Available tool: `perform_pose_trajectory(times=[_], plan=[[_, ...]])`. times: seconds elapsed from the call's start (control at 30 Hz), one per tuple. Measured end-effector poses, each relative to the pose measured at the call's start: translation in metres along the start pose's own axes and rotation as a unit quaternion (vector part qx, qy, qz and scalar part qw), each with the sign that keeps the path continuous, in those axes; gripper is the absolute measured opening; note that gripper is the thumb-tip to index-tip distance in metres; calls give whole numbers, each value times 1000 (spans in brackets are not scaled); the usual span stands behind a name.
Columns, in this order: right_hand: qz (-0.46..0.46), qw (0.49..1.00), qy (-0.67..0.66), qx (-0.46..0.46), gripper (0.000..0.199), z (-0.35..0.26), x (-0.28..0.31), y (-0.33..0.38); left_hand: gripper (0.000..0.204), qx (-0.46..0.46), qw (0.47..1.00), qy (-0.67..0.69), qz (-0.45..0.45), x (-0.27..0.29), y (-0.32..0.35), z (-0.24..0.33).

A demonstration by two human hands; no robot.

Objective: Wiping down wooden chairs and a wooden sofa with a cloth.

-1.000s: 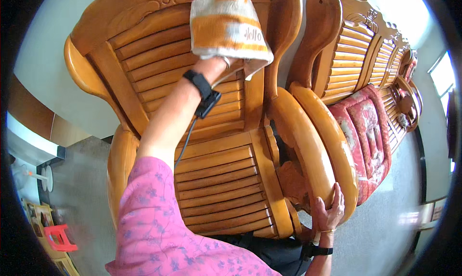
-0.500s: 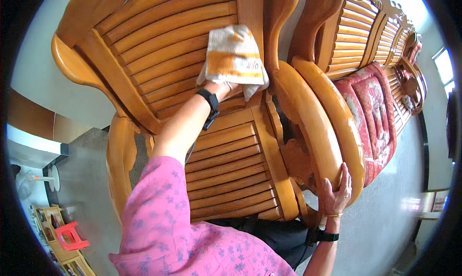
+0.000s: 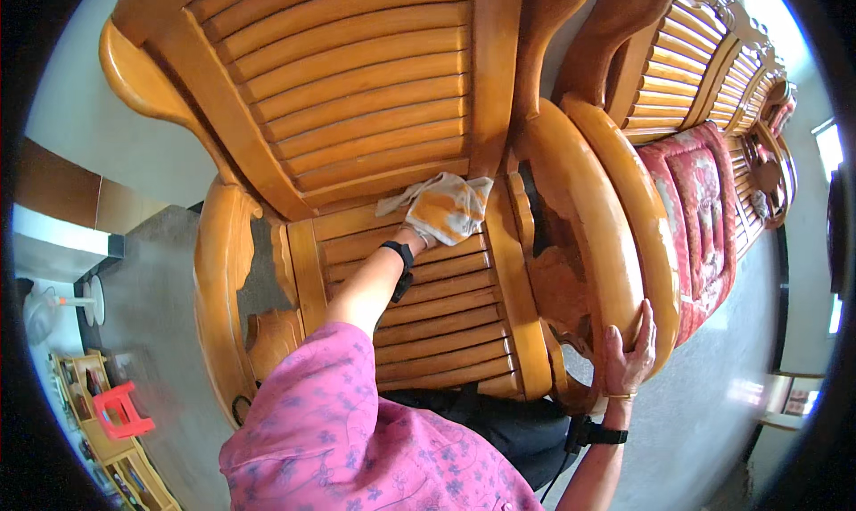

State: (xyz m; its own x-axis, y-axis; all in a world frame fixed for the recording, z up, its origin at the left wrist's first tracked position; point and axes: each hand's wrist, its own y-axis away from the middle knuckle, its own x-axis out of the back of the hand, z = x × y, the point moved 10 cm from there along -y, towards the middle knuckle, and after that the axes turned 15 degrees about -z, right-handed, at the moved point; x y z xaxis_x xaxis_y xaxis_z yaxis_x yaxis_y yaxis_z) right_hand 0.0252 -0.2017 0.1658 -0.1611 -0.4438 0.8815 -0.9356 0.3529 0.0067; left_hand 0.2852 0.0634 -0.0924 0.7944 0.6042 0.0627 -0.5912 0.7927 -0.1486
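Observation:
My left hand (image 3: 417, 237) presses a white-and-orange cloth (image 3: 448, 210) onto the back right part of a slatted wooden chair seat (image 3: 437, 324), close to the foot of the backrest. The cloth is crumpled over the hand and hides most of its fingers. Above it rises the chair's slatted wooden backrest (image 3: 357, 92). My right hand (image 3: 630, 355) lies on the front end of the chair's right armrest (image 3: 593, 208), fingers stretched out over the curved wood and holding nothing.
A second wooden armrest (image 3: 637, 199) stands tight against the chair's right side. Beyond it lies a red patterned cushion (image 3: 687, 217) on a long slatted bench (image 3: 682, 65). The chair's left armrest (image 3: 218, 279) is opposite. A red plastic stool (image 3: 122, 410) stands at lower left.
My left hand has brought the cloth down from the lower right of the backrest to the back of the seat. My right hand keeps its place on the armrest. The view has shifted slightly.

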Motion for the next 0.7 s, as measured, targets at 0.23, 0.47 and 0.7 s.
perform_pose_trajectory(times=[0.23, 0.47, 0.7], plan=[[18, 999, -25, 13, 68, 1, -2, -1, 41, -5, 991, -92, 94, 31, 44, 8], [6, 999, 2, 33, 67, 16, -5, -1, 41, 84, 914, -323, 231, 84, 143, 36], [14, 999, 4, 42, 67, 15, -6, -1, 42, 191, 787, -474, 344, 133, 265, 41]])
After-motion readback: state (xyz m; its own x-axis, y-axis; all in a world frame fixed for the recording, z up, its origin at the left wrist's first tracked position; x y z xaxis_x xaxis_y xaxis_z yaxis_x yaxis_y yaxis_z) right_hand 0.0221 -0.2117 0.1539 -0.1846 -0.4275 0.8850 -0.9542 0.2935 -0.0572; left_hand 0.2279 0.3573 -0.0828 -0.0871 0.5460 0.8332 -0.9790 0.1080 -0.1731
